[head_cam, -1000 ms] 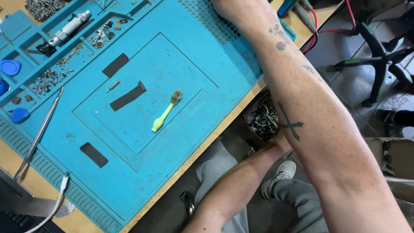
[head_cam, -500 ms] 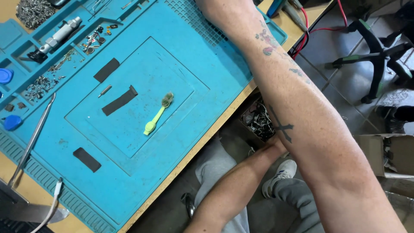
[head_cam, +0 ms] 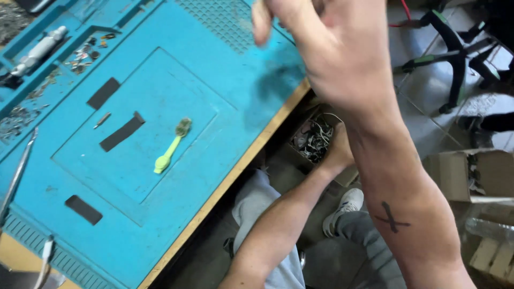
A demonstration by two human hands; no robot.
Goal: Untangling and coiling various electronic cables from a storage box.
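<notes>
From the head camera, your right hand [head_cam: 342, 53] is up in the air above the edge of the blue mat [head_cam: 225, 107]. Its fingers are bent and it looks blurry, so you cannot tell if it holds anything. Your left hand [head_cam: 337, 152] reaches down under the table into a box of wires [head_cam: 313, 139]. It touches the box's side, but you cannot tell if it grips. A small green brush [head_cam: 170, 147] lies on the mat, well apart from both hands. Black strips [head_cam: 122, 131] lie near the brush. Tweezers [head_cam: 16, 176] rest at the mat's left edge.
</notes>
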